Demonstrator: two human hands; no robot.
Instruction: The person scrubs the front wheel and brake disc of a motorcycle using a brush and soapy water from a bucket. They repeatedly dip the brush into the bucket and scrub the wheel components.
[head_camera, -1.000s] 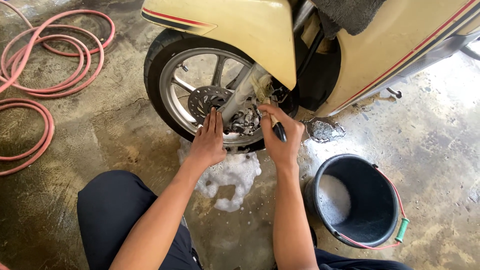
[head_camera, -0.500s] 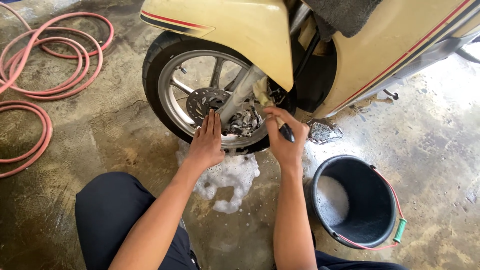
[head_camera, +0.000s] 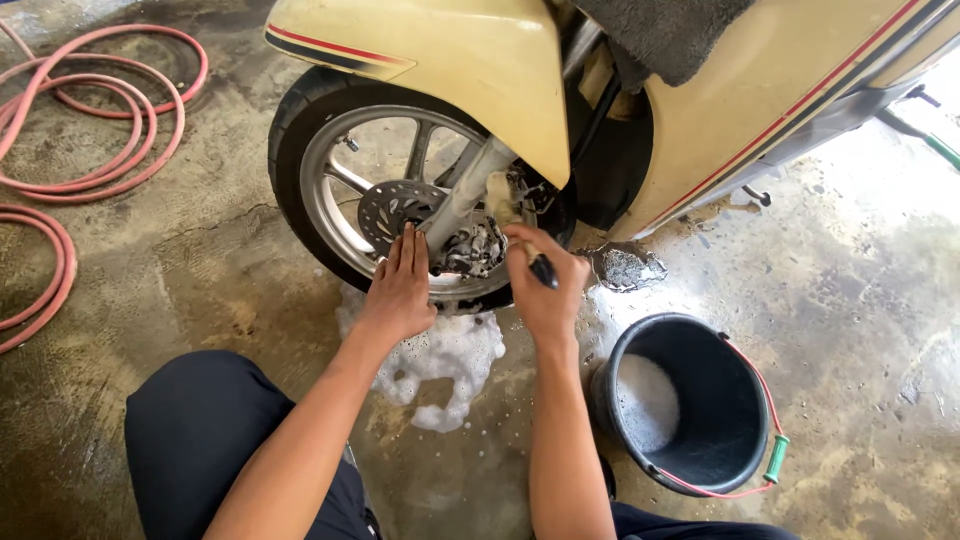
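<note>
With the left hand (head_camera: 400, 288) kept flat against the wheel (head_camera: 400, 190), the brush (head_camera: 500, 200), clenched in the right hand (head_camera: 545, 285), has been raised toward the fork (head_camera: 465, 195).

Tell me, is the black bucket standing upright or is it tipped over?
Upright. The black bucket stands on the wet floor with its open mouth facing up, and white foam lies at its bottom.

Left hand (head_camera: 402, 285) flat on wheel (head_camera: 330, 190) rim; right hand (head_camera: 545, 285) grips brush (head_camera: 505, 205) at fork; bucket (head_camera: 690, 400) beside, foam (head_camera: 440, 360) on floor.
</note>
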